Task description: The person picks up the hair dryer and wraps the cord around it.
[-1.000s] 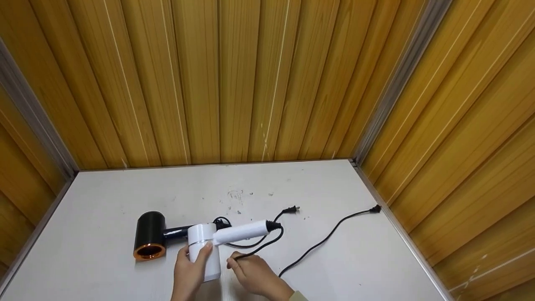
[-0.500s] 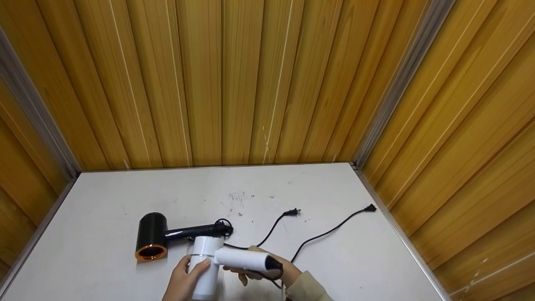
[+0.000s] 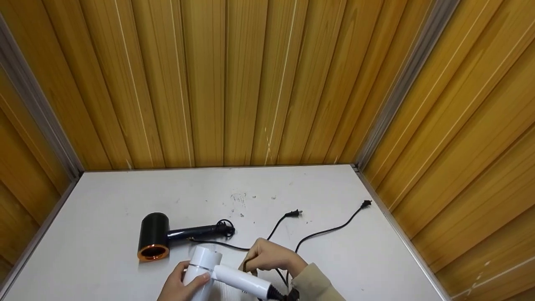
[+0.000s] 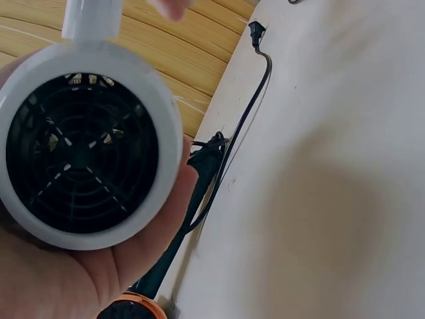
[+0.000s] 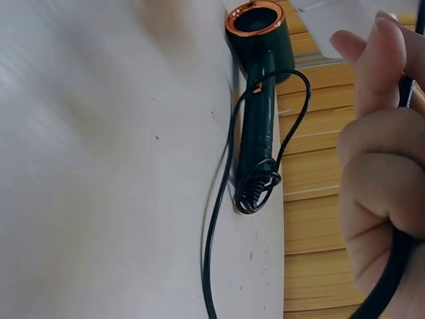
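Observation:
A white hair dryer (image 3: 242, 281) is tilted above the front of the table, its handle pointing down to the right. My left hand (image 3: 179, 284) grips its barrel, thumb across the front. In the left wrist view the dryer's round grille (image 4: 80, 156) faces the camera. My right hand (image 3: 271, 255) is just right of the barrel, above the handle. Its fingers curl round a black power cord (image 5: 392, 279), best seen in the right wrist view. Where this cord meets the handle is partly hidden by the sleeve.
A dark hair dryer (image 3: 154, 234) with a copper rim lies on the white table (image 3: 104, 200) at left, its cord looped at the handle end. One black plug (image 3: 294, 213) lies mid-table, another plug (image 3: 366, 203) near the right edge. Wood-patterned walls (image 3: 234, 83) enclose the table.
The white hair dryer has moved lower, its handle swinging from slightly upward to down-right. My right hand has passed from below the handle to above it with the cord. The far-right plug has shifted slightly left.

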Demonstrator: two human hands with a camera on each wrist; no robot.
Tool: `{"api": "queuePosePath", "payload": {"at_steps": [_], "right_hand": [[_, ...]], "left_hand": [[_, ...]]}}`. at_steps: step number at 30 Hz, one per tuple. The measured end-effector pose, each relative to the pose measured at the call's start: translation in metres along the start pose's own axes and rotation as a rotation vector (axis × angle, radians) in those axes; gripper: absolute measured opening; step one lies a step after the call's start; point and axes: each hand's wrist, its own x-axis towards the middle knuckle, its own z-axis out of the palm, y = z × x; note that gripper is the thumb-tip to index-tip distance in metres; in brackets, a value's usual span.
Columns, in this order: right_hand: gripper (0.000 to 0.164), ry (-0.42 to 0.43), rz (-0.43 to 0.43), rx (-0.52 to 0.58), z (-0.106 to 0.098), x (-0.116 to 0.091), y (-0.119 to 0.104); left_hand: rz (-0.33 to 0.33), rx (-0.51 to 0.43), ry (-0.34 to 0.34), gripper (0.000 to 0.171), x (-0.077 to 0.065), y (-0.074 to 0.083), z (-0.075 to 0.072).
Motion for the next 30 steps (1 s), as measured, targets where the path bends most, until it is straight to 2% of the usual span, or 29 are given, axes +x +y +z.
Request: {"api": "queuePosePath", "payload": {"at_steps": [5, 9, 18, 21, 25, 30], "right_hand": [[0.011, 0.06, -0.014, -0.035, -0.001, -0.003, -0.008], [0.015, 0.053, -0.008, -0.028, 0.002, -0.005, -0.017], [0.02, 0.048, 0.013, -0.067, 0.006, -0.015, -0.033], [0.019, 0.028, 0.025, -0.084, 0.006, -0.02, -0.037], [0.017, 0.009, 0.01, -0.142, 0.008, -0.024, -0.042], [0.019, 0.032, -0.019, -0.239, 0.01, -0.027, -0.045]], "left_hand": [[-0.041, 0.11, 0.025, 0.081, 0.001, -0.002, 0.002], [-0.053, 0.19, 0.037, 0.085, 0.001, -0.002, 0.003], [-0.038, 0.273, 0.097, 0.086, 0.0, -0.001, 0.0], [-0.056, 0.304, 0.111, 0.09, 0.0, -0.001, -0.001], [-0.096, 0.321, 0.127, 0.097, 0.001, 0.0, -0.003], [-0.087, 0.304, 0.185, 0.098, 0.001, 0.0, -0.003]]}}
